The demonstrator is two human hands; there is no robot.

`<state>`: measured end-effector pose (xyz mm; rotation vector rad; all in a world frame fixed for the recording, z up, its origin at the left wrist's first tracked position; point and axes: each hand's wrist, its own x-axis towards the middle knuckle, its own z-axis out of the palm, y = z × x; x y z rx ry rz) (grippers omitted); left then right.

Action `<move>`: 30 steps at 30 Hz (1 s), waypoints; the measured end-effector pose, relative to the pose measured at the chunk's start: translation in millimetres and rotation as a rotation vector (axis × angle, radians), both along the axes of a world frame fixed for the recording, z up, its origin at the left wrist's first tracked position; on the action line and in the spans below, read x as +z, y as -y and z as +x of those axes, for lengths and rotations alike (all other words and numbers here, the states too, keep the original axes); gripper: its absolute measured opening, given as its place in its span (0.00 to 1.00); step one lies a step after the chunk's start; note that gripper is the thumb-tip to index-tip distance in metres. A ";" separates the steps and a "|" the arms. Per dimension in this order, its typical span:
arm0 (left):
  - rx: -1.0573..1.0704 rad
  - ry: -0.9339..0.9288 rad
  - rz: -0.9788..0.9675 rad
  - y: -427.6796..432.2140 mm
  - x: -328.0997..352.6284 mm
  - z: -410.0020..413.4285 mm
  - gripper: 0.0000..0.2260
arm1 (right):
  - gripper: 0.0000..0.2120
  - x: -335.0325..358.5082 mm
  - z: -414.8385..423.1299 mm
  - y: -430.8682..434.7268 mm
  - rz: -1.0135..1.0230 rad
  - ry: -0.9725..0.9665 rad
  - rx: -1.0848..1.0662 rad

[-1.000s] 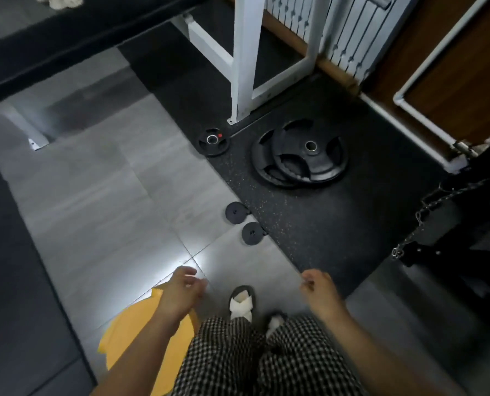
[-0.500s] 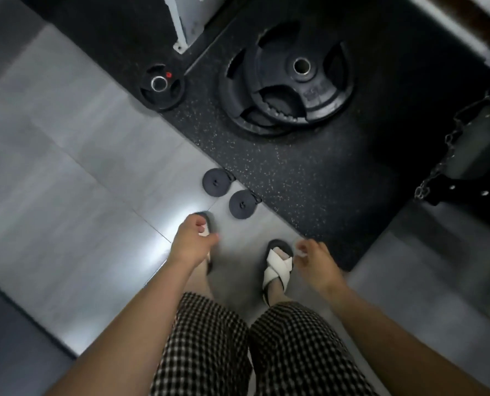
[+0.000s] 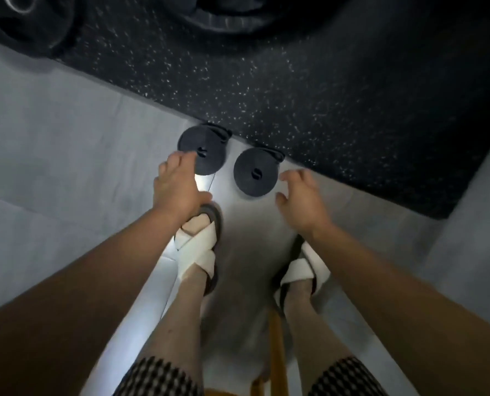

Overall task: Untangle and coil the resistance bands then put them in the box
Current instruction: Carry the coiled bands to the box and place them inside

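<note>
Two hands reach down, and neither has hold of anything. The left hand [image 3: 178,187] is loosely spread, its fingertips over the near edge of the left coiled band [image 3: 209,147]. The right hand [image 3: 302,198] is opened like a claw just beside the right coiled band [image 3: 255,174]. Both coils lie flat on the grey floor [image 3: 66,155] at the edge of the speckled mat [image 3: 295,81]. They look already wound, so lifting them for the box seems the step in hand. No box is clearly in view.
</note>
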<state>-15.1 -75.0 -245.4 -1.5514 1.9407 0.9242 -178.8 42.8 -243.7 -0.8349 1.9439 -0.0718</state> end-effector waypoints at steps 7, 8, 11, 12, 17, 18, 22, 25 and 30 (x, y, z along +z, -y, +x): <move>-0.423 -0.025 -0.160 29.9 -130.1 -4.3 0.53 | 0.39 -115.0 0.7 20.7 -0.144 -0.214 0.239; -0.455 -0.018 -0.160 32.3 -141.2 -3.6 0.54 | 0.43 -126.7 0.5 23.5 -0.140 -0.207 0.260; -0.474 -0.025 -0.185 33.6 -158.5 -0.4 0.55 | 0.48 -145.7 5.5 22.6 -0.115 -0.224 0.305; -0.477 -0.041 -0.208 31.8 -160.0 1.4 0.54 | 0.48 -147.0 9.3 19.2 -0.116 -0.229 0.303; -0.467 -0.047 -0.247 27.5 -160.6 -0.7 0.50 | 0.49 -144.6 21.7 6.8 -0.133 -0.207 0.187; -0.475 -0.033 -0.242 28.6 -160.6 -2.4 0.50 | 0.50 -144.9 21.8 7.1 -0.123 -0.213 0.185; -0.513 -0.011 -0.242 30.2 -161.6 -4.7 0.45 | 0.55 -145.4 22.6 10.4 -0.040 -0.279 0.293; -0.537 0.031 -0.259 25.9 -163.0 -5.6 0.43 | 0.56 -147.4 23.4 15.2 0.017 -0.312 0.390; -0.581 0.083 -0.186 32.6 -164.6 -6.4 0.48 | 0.57 -153.8 27.2 21.2 0.032 -0.327 0.431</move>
